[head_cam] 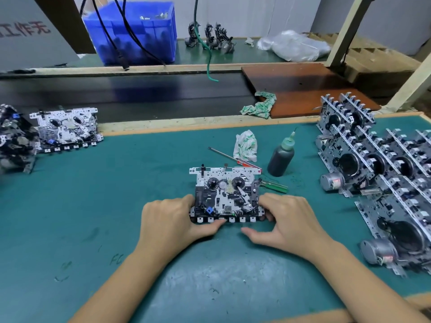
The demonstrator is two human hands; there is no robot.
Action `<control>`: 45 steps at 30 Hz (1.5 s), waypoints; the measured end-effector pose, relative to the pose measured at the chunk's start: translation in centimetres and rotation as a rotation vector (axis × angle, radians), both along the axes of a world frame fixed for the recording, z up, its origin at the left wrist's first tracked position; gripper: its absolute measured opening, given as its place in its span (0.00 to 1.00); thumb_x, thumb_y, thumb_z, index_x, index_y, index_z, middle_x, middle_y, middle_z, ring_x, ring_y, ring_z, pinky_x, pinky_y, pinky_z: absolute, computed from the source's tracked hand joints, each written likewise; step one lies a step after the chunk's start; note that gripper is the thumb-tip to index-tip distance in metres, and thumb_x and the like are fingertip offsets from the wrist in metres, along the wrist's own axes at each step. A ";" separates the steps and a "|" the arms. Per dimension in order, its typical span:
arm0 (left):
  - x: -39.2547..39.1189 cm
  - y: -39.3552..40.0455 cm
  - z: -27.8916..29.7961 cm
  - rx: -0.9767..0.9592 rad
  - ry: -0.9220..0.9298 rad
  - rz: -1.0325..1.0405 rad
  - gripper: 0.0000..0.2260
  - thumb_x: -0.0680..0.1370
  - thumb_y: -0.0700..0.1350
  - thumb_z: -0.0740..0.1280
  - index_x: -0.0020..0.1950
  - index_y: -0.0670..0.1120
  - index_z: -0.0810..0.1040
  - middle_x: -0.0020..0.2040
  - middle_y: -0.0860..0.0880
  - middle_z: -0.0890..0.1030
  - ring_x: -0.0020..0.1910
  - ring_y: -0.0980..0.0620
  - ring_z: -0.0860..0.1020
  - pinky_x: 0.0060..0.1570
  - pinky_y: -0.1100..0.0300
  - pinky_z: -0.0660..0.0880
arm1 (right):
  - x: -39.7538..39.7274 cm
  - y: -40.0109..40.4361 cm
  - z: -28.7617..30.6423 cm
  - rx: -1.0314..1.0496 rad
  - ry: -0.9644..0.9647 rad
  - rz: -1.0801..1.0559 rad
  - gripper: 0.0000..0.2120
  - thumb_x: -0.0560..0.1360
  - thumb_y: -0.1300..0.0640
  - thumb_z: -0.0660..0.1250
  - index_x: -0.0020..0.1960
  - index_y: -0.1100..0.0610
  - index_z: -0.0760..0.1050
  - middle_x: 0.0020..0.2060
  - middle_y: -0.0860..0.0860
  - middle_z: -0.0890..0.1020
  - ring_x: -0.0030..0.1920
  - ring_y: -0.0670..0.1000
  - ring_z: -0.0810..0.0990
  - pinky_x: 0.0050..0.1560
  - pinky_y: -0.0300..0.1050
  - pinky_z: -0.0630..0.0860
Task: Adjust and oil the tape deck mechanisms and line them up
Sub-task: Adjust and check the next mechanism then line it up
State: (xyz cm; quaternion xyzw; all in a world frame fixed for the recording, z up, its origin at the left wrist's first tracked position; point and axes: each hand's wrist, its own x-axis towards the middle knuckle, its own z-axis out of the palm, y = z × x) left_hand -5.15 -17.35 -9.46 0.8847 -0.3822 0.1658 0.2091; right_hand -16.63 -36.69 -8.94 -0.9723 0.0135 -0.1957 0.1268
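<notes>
A tape deck mechanism (225, 194) lies flat on the green mat (116, 206), reels facing up. My left hand (170, 220) grips its near left corner, thumb against the front key row. My right hand (286, 220) holds the near right corner, fingers curled at the side, thumb stretched out over the mat. A dark oil bottle (281, 158) with a green needle tip stands just beyond to the right. Rows of mechanisms (377, 178) stand on edge at the right. Another mechanism (66, 128) lies at the far left.
A red-handled screwdriver (233, 157) and a green-handled one (276, 184) lie behind the held mechanism, beside a crumpled rag (246, 145). A dark heap of parts (14, 141) sits at the left edge. A blue crate (135, 31) stands beyond the conveyor belt (128, 94).
</notes>
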 end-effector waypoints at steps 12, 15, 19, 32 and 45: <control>0.4 0.8 -0.1 0.014 0.061 -0.167 0.28 0.62 0.73 0.61 0.26 0.48 0.67 0.17 0.49 0.67 0.17 0.48 0.69 0.19 0.61 0.65 | 0.2 0.3 -0.3 0.060 -0.008 -0.119 0.26 0.62 0.37 0.74 0.30 0.55 0.65 0.23 0.49 0.68 0.24 0.54 0.69 0.26 0.46 0.70; 0.1 0.6 0.0 0.042 0.071 -0.078 0.25 0.60 0.73 0.60 0.25 0.51 0.70 0.17 0.47 0.68 0.17 0.48 0.70 0.20 0.62 0.61 | 0.2 -0.1 -0.2 0.058 0.063 -0.040 0.23 0.66 0.37 0.70 0.35 0.54 0.64 0.28 0.46 0.66 0.29 0.53 0.67 0.30 0.45 0.67; -0.3 0.6 0.2 0.052 0.037 -0.056 0.26 0.59 0.74 0.60 0.26 0.52 0.63 0.16 0.47 0.66 0.16 0.47 0.69 0.21 0.63 0.57 | 0.0 -0.1 0.1 0.016 0.044 -0.022 0.21 0.68 0.39 0.66 0.34 0.54 0.62 0.27 0.46 0.65 0.25 0.55 0.70 0.26 0.43 0.65; 0.8 0.9 -0.2 0.012 0.112 -0.161 0.27 0.62 0.70 0.61 0.28 0.45 0.74 0.18 0.49 0.69 0.19 0.48 0.72 0.21 0.60 0.69 | 0.1 -0.3 -0.4 0.062 0.099 -0.047 0.24 0.67 0.31 0.54 0.33 0.53 0.62 0.27 0.44 0.67 0.29 0.54 0.73 0.31 0.45 0.67; 0.4 1.0 -0.2 0.078 0.000 -0.175 0.25 0.63 0.70 0.61 0.28 0.47 0.69 0.17 0.52 0.68 0.17 0.52 0.70 0.18 0.64 0.65 | 0.0 -0.8 -0.5 0.021 0.127 -0.094 0.25 0.66 0.30 0.53 0.34 0.52 0.64 0.28 0.43 0.67 0.30 0.51 0.70 0.33 0.44 0.60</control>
